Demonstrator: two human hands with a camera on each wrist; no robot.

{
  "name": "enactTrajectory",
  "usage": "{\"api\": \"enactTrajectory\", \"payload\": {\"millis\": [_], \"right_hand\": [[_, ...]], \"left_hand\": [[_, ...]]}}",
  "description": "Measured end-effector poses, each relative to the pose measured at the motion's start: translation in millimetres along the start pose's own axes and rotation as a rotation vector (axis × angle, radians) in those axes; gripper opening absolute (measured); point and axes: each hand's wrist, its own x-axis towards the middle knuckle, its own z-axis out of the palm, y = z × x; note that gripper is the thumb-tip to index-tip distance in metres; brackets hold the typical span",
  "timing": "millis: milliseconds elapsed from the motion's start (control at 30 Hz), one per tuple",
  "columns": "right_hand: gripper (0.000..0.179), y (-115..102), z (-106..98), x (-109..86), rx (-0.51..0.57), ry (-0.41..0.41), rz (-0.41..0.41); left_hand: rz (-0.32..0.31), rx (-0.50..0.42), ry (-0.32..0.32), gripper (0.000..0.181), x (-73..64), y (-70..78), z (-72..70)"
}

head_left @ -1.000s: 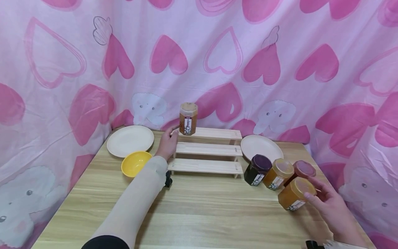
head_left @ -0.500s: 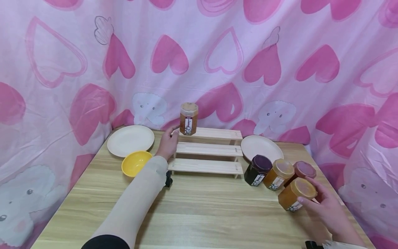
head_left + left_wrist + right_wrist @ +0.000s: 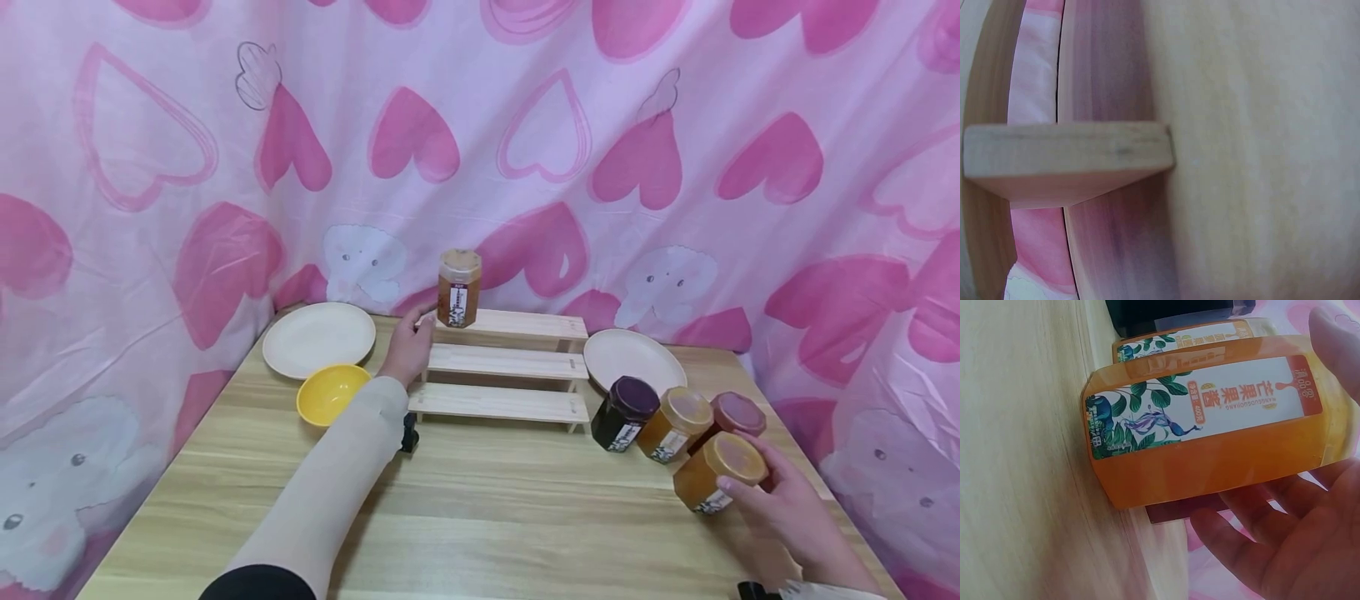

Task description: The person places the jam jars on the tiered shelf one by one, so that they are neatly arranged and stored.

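Observation:
In the head view an amber jam jar (image 3: 459,288) stands upright at the left end of the top tier of the wooden step shelf (image 3: 510,362). My left hand (image 3: 407,348) is just left of that jar, with fingertips right at its lower side and no thumb across its front. The left wrist view holds only wood of the shelf, close up. At the right, my right hand (image 3: 787,500) holds a mango jam jar (image 3: 1204,419) near its lid, thumb on the near side, fingers around the far side. This jar stands tilted in the wrist view, its base at the table.
Beside the mango jar stand a dark purple jar (image 3: 625,414), another amber jar (image 3: 674,424) and a red jar (image 3: 738,412). One white plate (image 3: 633,358) lies behind them. A yellow bowl (image 3: 332,395) and a second white plate (image 3: 318,339) are on the left, near my left forearm.
My right thumb has moved left onto the near side of the mango jar and the hand has closed around it. My left hand and the jar on the top tier have stayed put.

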Motion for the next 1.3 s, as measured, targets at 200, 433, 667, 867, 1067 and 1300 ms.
{"api": "enactTrajectory", "payload": {"millis": [200,433,667,867,1067,1300], "right_hand": [[0.073,4.0,0.1,-3.0,0.001,0.012,-0.018],[0.066,8.2,-1.3,-2.8,0.011,0.020,-0.057],[0.062,12.6,-7.0,-1.8,0.089,-0.052,-0.092],[0.064,18.4,-8.7,1.0,0.208,-0.092,-0.164],[0.064,19.2,-8.4,2.4,0.262,-0.108,-0.197],[0.068,17.8,-5.5,3.2,0.281,-0.080,-0.223]], "left_hand": [[-0.014,0.001,-0.012,0.043,-3.5,-1.8,2.2],[-0.013,0.004,-0.005,0.043,-1.5,-5.0,3.1],[0.015,0.007,-0.006,0.044,-3.6,-3.0,3.8],[0.014,0.010,-0.002,0.043,-3.5,-1.6,3.2],[0.018,0.011,0.000,0.043,-2.8,-0.9,1.4],[0.015,0.008,0.002,0.043,-2.5,1.8,0.1]]}}
